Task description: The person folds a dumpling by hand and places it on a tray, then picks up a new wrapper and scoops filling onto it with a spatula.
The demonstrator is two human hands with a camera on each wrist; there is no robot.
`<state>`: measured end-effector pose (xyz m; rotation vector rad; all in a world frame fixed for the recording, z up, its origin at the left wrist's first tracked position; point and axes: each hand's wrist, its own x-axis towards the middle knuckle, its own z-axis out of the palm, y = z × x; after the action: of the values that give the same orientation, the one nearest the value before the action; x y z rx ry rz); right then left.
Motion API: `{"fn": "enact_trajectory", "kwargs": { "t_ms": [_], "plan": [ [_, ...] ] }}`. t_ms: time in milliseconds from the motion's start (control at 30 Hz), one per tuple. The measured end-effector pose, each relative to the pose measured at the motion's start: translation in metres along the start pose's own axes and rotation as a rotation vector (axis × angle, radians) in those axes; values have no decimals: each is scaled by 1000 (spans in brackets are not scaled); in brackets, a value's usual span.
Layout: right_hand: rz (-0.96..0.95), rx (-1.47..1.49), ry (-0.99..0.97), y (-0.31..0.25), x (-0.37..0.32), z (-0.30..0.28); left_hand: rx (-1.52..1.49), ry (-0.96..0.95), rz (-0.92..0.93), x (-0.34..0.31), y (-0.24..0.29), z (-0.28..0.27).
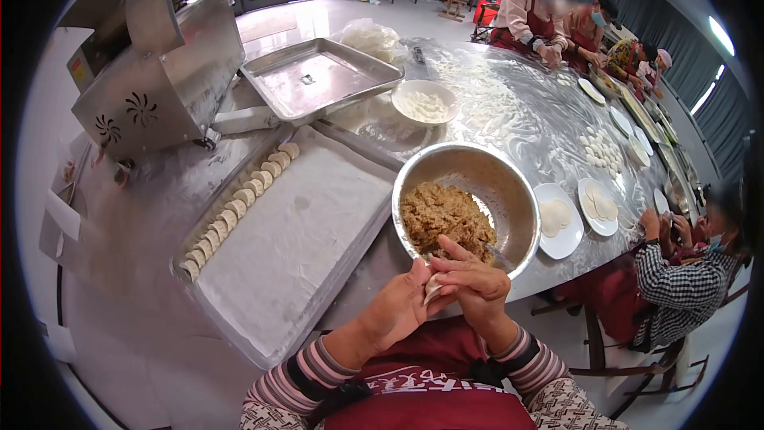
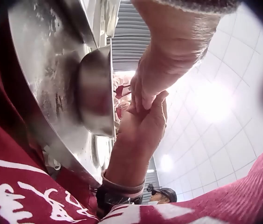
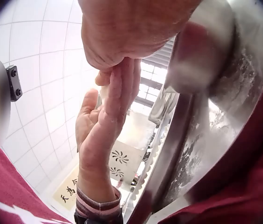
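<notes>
Close in front of the apron, both hands work on a small white dumpling [image 1: 432, 288]. My left hand [image 1: 395, 305] holds it at the thumb, palm turned up. From the other side my right hand [image 1: 481, 287] pinches its edge, the fingers partly covering it. Both wrist views show the hands pressed together, hiding most of the dumpling. Just beyond them stands a steel bowl [image 1: 517, 191] of brown minced filling [image 1: 442, 215], a utensil [image 1: 500, 256] leaning inside. To the left, a row of folded dumplings [image 1: 236, 209] lines the far-left side of a floured tray [image 1: 294, 227].
Plates of round wrappers [image 1: 555, 217] sit right of the bowl. Behind it are a bowl of flour [image 1: 425, 102] and a raised metal tray [image 1: 322, 72]. A steel machine [image 1: 163, 84] stands at left. Other people [image 1: 692, 279] work along the floured table [image 1: 509, 103].
</notes>
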<state>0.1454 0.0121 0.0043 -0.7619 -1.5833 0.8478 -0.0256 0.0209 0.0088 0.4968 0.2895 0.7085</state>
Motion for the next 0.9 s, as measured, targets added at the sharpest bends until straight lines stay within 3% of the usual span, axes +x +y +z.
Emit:
{"fn": "enact_trajectory", "kwargs": {
  "t_ms": [233,300,433,633,733,800,900],
  "plan": [
    [41,-91,-74,-18,15,0,-15,-39,-41,-4,11,2],
    [-8,-235,-223,-24,20,-3,5,-44,-34,-4,13,5],
    [-38,-114,-254,-12,15,-7,-42,-76,-72,-4,12,4],
    [108,-85,-265,-21,23,-4,-72,-66,-117,-4,20,2],
    [50,-90,-283,-28,35,-3,-40,-86,-137,-3,23,7],
    [-38,-209,-439,-28,37,-6,-41,-90,-147,-3,24,10],
    [-19,-124,-431,-18,31,-7,-85,-67,-139,-3,25,10]
  ]
}}
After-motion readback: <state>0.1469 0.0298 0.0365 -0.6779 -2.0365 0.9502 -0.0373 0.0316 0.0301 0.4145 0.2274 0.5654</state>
